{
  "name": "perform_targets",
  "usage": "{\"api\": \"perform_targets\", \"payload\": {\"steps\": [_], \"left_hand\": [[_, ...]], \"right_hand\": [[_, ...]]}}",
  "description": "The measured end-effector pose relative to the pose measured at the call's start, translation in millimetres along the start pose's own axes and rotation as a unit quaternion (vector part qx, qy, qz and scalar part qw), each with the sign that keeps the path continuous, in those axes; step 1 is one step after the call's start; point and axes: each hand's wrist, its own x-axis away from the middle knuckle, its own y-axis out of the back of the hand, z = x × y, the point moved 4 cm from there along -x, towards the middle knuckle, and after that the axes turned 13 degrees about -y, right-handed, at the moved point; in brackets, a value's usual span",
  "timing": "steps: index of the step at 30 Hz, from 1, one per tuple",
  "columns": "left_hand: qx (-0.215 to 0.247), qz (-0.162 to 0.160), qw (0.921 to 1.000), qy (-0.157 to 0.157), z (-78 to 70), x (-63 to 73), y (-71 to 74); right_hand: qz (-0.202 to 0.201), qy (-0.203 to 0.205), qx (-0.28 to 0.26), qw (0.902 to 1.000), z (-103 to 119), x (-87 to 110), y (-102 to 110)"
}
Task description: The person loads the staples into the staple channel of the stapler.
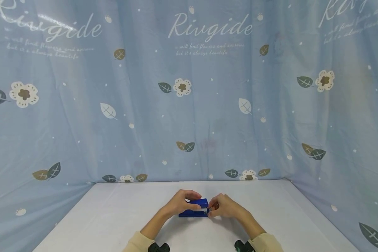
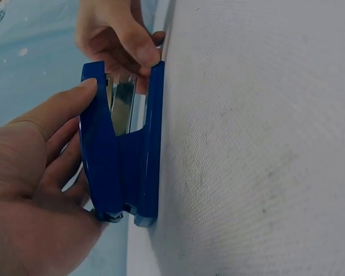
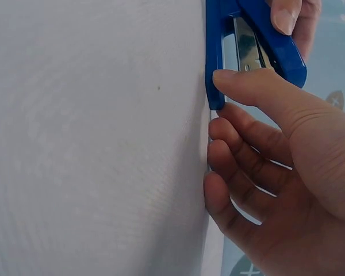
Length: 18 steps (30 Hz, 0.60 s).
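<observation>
A blue stapler [image 1: 192, 214] lies along the white table in the head view, its upper arm raised at the front above the base. My left hand [image 1: 180, 203] grips the upper arm [image 2: 98, 144], thumb along its near side and fingers round the far side. At the stapler's front end, my right hand [image 1: 225, 206] pinches the tip of the base [image 3: 215, 92] between thumb and forefinger. The other right fingers curl below, near the tabletop. Between arm and base, the metal staple channel [image 2: 124, 106] shows in the left wrist view.
The white table [image 1: 129, 199] extends round the hands on every side. Behind it and along both sides hangs a blue curtain [image 1: 208, 115] printed with leaves, flowers and writing. Dark wrist cameras [image 1: 159, 247] sit by the cream sleeves [image 1: 266, 243].
</observation>
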Motion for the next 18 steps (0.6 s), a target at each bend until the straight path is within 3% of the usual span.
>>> {"api": "perform_targets", "payload": {"steps": [10, 14, 18], "left_hand": [[-0.020, 0.011, 0.9997, -0.003, 4.2, 4.5, 5.5], [-0.054, 0.012, 0.9983, -0.018, 2.5, 13.3, 13.8], [-0.098, -0.003, 0.9951, -0.013, 0.1, 27.1, 28.0]], "right_hand": [[-0.002, 0.017, 0.017, 0.9997, 4.1, -1.1, -1.7], [0.006, 0.012, 0.030, 0.9995, 8.2, 1.0, -1.3], [0.001, 0.001, 0.055, 0.9985, 12.4, 8.8, 7.7]]}}
